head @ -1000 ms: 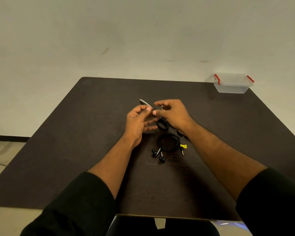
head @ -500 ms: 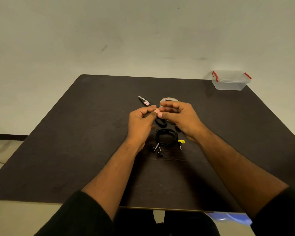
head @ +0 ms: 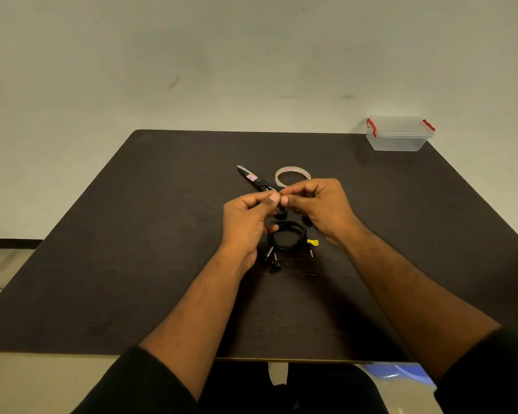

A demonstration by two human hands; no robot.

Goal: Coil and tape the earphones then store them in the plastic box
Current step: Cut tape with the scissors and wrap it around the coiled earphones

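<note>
Above coiled earphones [head: 287,237], pinching hands [head: 281,204]

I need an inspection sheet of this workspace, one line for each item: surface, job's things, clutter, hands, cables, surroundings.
Surface: dark table, matte, near edge in view.
Job's things: coiled black earphones with a yellow tag lie between the wrists; tape roll lies flat behind the hands; clear plastic box with red clips, lid on, at the far right corner.
Clutter: scissors left of the tape roll.
Hands: left hand and right hand meet fingertip to fingertip above the earphones; what they pinch is too small to tell.
Cables: only the earphone cord, coiled.
Surroundings: plain pale wall; floor at the left.
</note>
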